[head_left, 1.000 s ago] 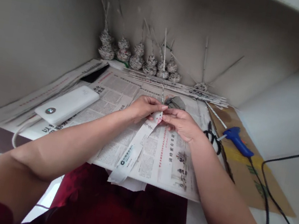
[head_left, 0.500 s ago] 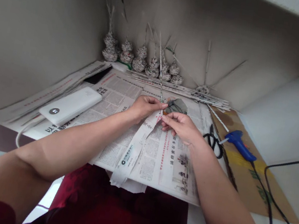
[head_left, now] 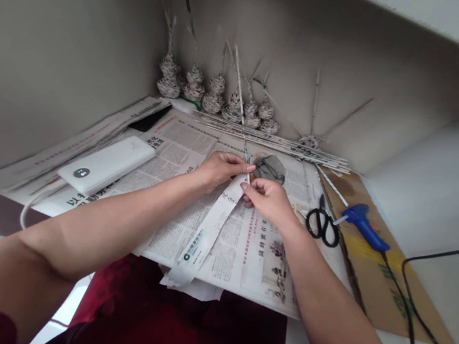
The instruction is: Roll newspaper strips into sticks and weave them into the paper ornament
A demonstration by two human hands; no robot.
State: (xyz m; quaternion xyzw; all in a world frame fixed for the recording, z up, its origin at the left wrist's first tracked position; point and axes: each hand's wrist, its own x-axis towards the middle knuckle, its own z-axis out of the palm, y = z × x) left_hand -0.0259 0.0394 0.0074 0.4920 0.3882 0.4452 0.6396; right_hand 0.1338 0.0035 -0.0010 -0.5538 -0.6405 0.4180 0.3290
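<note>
Between my hands runs a long paper strip (head_left: 207, 233), printed with characters and a bank logo, its near end hanging over the table's front edge. Its far end is wound into a thin rolled paper stick (head_left: 241, 100) that slants up and away. My left hand (head_left: 225, 171) pinches the rolled part between thumb and fingers. My right hand (head_left: 263, 195) is closed on the strip's right edge, just below the roll. Right behind my hands lies a crumpled grey cloth-like bundle (head_left: 270, 169), with something orange beside it.
Newspaper (head_left: 181, 146) covers the table. A white power bank (head_left: 108, 160) lies left; black scissors (head_left: 323, 222) and a blue glue gun (head_left: 364, 224) on cardboard (head_left: 396, 282) lie right. Rolled paper sticks (head_left: 278, 141) and several woven paper gourds (head_left: 169, 77) line the back wall.
The paper stick has tilted further left at its top. My right hand has shifted slightly, its fingers more curled in at the strip, and the strip lies flatter.
</note>
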